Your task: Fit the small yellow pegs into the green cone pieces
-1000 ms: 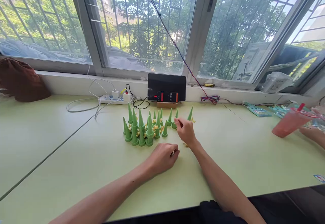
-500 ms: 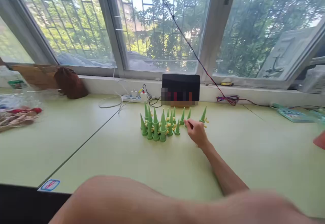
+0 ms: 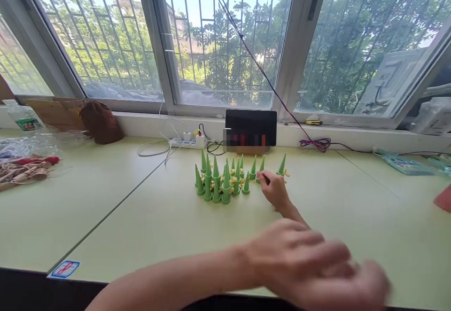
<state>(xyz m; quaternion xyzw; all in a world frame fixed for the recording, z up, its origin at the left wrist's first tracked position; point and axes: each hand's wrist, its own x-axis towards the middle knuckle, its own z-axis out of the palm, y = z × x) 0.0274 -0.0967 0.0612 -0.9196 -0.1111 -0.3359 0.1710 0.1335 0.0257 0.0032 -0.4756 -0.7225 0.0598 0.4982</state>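
A cluster of green cones [image 3: 220, 184] with small yellow pieces between them stands on the pale green table [image 3: 141, 217]. One cone [image 3: 282, 164] stands apart at the right. My right hand [image 3: 275, 190] rests on the table just right of the cluster. Its fingers are curled into a pinch near the closest cones, and what they hold is hidden. My left hand [image 3: 310, 264] hovers close to the camera in the lower right. It is blurred, with the fingers stretched out and nothing in them.
A black screen [image 3: 251, 125] leans on the window sill behind the cones, beside a power strip [image 3: 186, 139] with cables. A brown bag [image 3: 100, 120], a bottle [image 3: 23, 118] and a plastic bag of wooden pieces [image 3: 24, 167] lie at the left. A red cup [image 3: 444, 198] shows at the right edge.
My left hand left the table near the cones, rose and swept across to the lower right, close to the camera. The view turned left. My right hand stayed by the cones.
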